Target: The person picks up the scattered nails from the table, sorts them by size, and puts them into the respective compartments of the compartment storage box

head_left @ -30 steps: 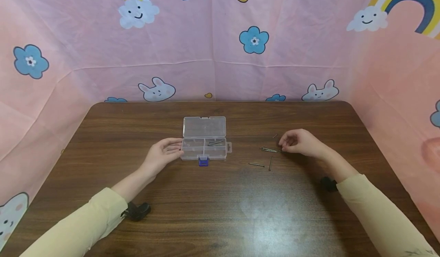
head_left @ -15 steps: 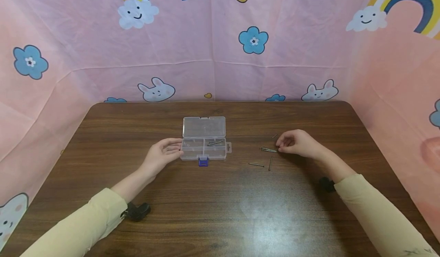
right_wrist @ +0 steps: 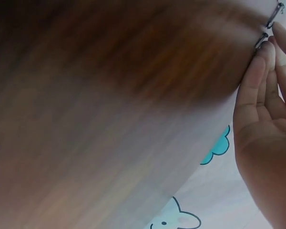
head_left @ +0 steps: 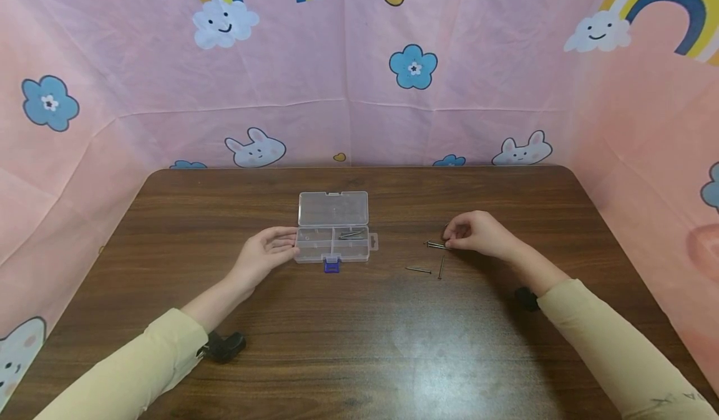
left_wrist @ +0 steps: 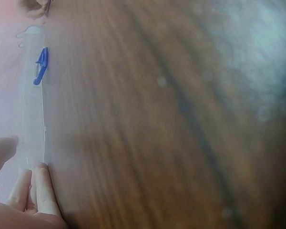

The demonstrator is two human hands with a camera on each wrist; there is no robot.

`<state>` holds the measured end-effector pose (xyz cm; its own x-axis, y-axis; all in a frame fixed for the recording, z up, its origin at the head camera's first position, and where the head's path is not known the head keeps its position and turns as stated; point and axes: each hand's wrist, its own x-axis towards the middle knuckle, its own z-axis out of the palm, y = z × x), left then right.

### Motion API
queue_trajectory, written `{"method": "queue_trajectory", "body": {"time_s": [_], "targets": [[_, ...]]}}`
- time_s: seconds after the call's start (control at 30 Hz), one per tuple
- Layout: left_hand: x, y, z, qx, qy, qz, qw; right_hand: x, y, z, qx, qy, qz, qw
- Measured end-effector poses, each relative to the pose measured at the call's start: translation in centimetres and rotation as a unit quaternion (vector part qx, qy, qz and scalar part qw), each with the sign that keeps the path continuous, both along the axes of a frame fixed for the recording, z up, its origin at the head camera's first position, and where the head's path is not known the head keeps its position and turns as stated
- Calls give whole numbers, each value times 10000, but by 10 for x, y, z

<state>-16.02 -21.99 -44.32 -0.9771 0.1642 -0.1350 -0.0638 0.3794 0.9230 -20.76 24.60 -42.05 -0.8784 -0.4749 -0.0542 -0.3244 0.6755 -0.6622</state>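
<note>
My left hand (head_left: 261, 258) rests against the left end of a clear plastic compartment box (head_left: 314, 243), its fingers nearly straight. The box's lid (head_left: 334, 209) is folded back, and a blue latch (head_left: 332, 266) hangs at the front. Several nails (head_left: 352, 235) lie in its back right compartment. To the right, my right hand (head_left: 477, 233) has curled fingers and pinches the end of a pair of nails (head_left: 435, 244) on the table. In the right wrist view a dark nail (right_wrist: 261, 40) meets the fingertips. The palm side is hidden from the head view.
Two loose nails lie nearer the front, one flat (head_left: 419, 270) and one pointing away (head_left: 442, 267). A hang tab (head_left: 374, 241) sticks out from the box's right side. The brown wooden table (head_left: 359, 345) ends at a pink patterned cloth (head_left: 359, 126) behind.
My right hand has slid slightly left along the nails, and the small nails near it are now out of sight. My left hand and the box have stayed put.
</note>
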Motion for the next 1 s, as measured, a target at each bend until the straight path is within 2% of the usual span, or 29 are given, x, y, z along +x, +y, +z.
{"method": "queue_trajectory", "body": {"time_s": [0.8,1.0], "targets": [[2,2,4,116,-61,-2,9999,-1,-2,1,205,281,71,9994],[1,1,3,170,-19,-23,9999,-3,-2,1,200,186,63,9996]]}}
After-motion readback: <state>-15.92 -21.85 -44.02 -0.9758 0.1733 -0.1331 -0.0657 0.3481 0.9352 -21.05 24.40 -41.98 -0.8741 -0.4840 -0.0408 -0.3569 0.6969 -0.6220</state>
